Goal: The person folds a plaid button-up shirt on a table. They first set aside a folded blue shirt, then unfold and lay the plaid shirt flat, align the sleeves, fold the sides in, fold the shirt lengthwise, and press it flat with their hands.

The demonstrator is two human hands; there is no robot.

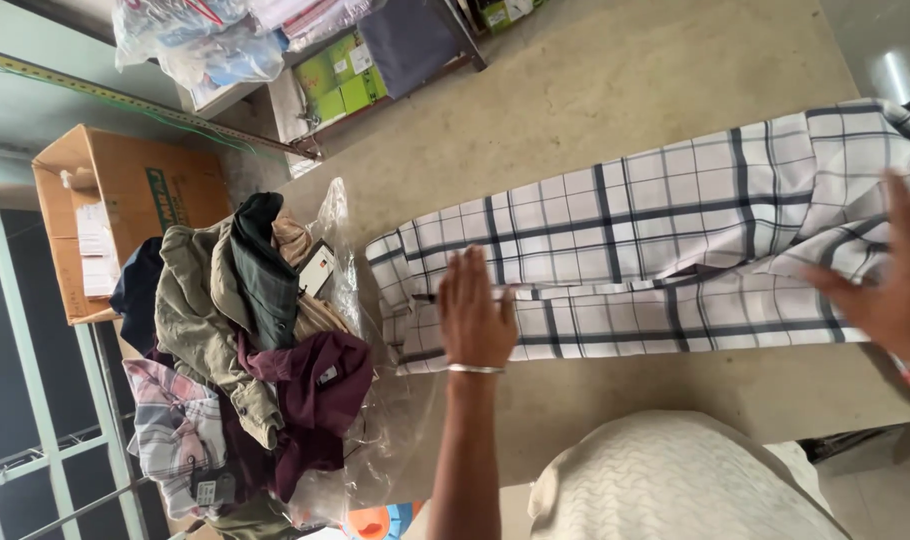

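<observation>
A white checked garment with dark lines [655,240] lies spread flat across a beige table [615,90]. My left hand [472,312] rests flat, fingers together, on the garment's left end near its cuff; a thin bangle circles that wrist. My right hand [890,275] presses flat with fingers spread on the garment's right part, at the frame's edge. Neither hand grips anything.
A heap of folded clothes [245,350], olive, maroon and plaid, sits on clear plastic at the table's left end. A cardboard box [115,200] stands beyond it. Shelves with green cartons [340,75] and bagged goods are at the top. My pale top [675,480] fills the bottom.
</observation>
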